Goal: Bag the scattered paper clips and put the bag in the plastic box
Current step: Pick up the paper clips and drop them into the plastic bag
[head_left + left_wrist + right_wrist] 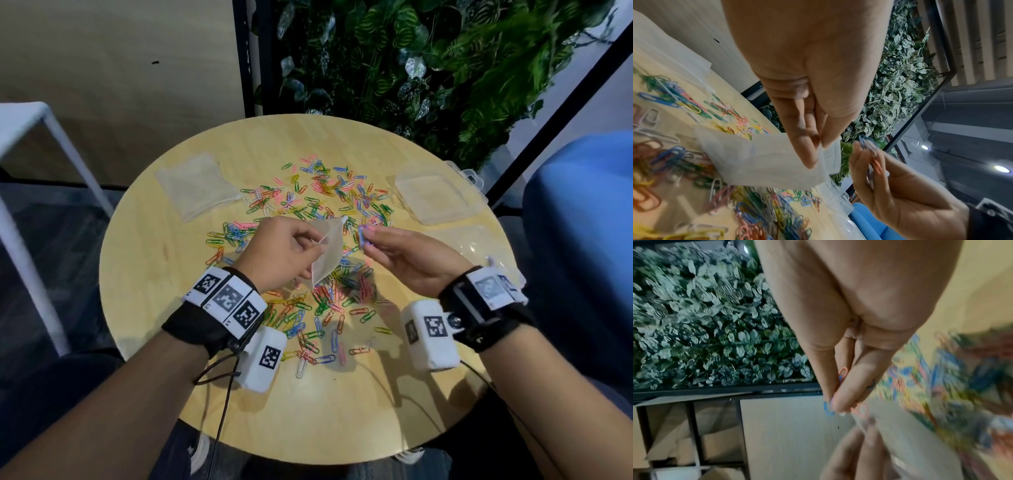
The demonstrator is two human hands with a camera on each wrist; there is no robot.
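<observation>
Holding a small clear bag (pixel 328 251) above the middle of the bench (pixel 147 260), the left hand (pixel 281 255) pinches one lip of its mouth between thumb and fingertips, while the right hand (pixel 407 257), at about three o'clock from the bag, grips a few paper clips (pixel 362 236) between thumb and fingers; I count at least two, a blue and an orange, but the rest are hidden by the fingers. From where I stand the mouth looks barely parted, held by one lip only, so I'd judge the clips could catch on the edge and drop back onto the bench, or the limp film could fold shut as they go in. Tangled clips might also snag each other and drag extras out. Scattered clips (pixel 318 301) cover the centre of the bench, far too many to count, well over a hundred. One stack of spare bags (pixel 195 185) lies at ten o'clock. One plastic box (pixel 438 195), empty and open, sits at two o'clock, with what seems its clear lid (pixel 476 243) just nearer at three o'clock.
</observation>
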